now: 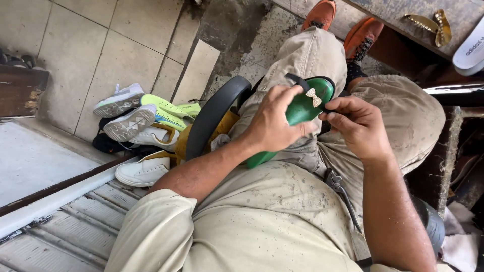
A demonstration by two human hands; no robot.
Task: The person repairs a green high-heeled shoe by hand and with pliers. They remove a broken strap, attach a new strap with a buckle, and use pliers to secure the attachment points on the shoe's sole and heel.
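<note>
Hands hold a green sandal (301, 108) over the lap: left hand (275, 121) wraps its middle, right hand (355, 123) apparently pinches the strap (302, 80) edge. Pulling hard could tear off the small bow (313, 97).

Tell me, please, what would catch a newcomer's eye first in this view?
Probably the bright green shoe with a small bow, held over the lap between the left hand and right hand. Next, the pile of white and neon-yellow sneakers on the floor at left, and the orange shoes on the person's feet.
</note>
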